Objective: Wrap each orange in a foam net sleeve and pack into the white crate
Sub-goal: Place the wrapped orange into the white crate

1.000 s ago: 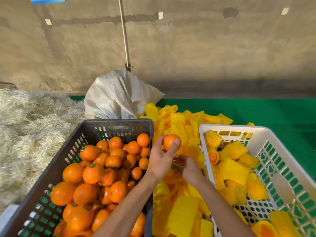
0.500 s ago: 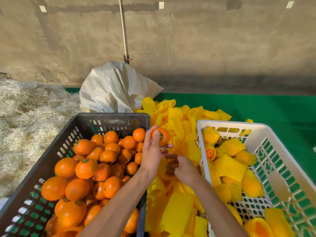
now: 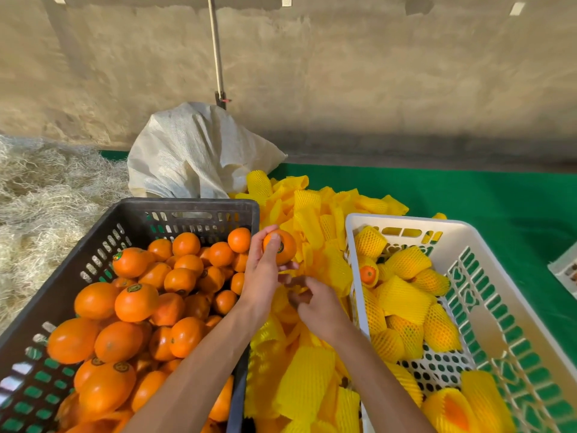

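My left hand (image 3: pixel 263 273) grips a bare orange (image 3: pixel 284 247) above the pile of yellow foam net sleeves (image 3: pixel 307 364) that lies between the two crates. Just below it, my right hand (image 3: pixel 315 304) hovers over the pile with its fingers curled; whether they pinch a sleeve is hidden. The black crate (image 3: pixel 187 206) on the left is heaped with unwrapped oranges (image 3: pixel 137 303). On the right, the white crate (image 3: pixel 406 221) holds several sleeved oranges (image 3: pixel 407 262), one of them with its orange end showing (image 3: pixel 367 274).
A white woven sack (image 3: pixel 193 154) slumps behind the black crate, with a thin pole (image 3: pixel 215 54) against the wall. Straw (image 3: pixel 40 195) covers the ground on the left. Green matting (image 3: pixel 487 195) lies behind and to the right of the white crate.
My left hand has turned the orange so its sticker faces me. My right hand has stayed just below it, over the sleeve pile. The camera has dipped slightly.
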{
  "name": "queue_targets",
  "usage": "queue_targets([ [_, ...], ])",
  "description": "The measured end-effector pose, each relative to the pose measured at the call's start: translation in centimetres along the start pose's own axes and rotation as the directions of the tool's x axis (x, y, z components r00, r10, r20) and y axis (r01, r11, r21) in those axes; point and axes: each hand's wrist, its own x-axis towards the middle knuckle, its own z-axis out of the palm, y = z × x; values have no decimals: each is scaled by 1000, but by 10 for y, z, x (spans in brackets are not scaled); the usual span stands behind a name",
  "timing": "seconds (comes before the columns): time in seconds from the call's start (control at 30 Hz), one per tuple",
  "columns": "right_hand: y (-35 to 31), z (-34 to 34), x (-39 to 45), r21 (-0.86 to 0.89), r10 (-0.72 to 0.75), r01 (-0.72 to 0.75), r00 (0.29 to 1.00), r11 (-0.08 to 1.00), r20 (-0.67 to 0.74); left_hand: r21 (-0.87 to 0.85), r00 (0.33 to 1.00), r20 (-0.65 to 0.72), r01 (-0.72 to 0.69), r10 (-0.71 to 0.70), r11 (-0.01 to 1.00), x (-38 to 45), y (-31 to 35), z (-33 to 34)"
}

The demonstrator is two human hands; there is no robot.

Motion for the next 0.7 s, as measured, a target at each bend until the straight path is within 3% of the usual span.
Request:
queue_targets([
  [0.07, -4, 0, 0, 1, -58, 59, 992, 998, -113, 28, 1000, -3, -2, 2, 1000, 1, -2, -1],
  [0.23, -10, -10, -1, 47, -18, 39, 924, 998, -382, 172, 997, -21, -76, 81, 982, 3, -13, 2],
  [0.37, -10, -14, -3, 147, -47, 112, 921, 983, -386, 310, 994, -27, -96, 110, 946, 5, -19, 2],
  [0.5, -16, -18, -3, 284, -17, 121, 939, 951, -343, 549, 978, -29, -157, 207, 821, 4, -26, 5],
  [0.6, -20, -21, -5, 316, -45, 186, 913, 930, -406, 537, 970, 29, -217, 240, 815, 3, -27, 6],
  [0.7, -21, -25, -6, 355, 7, 168, 897, 920, -441, 463, 985, 106, -168, 133, 870, 2, -25, 6],
])
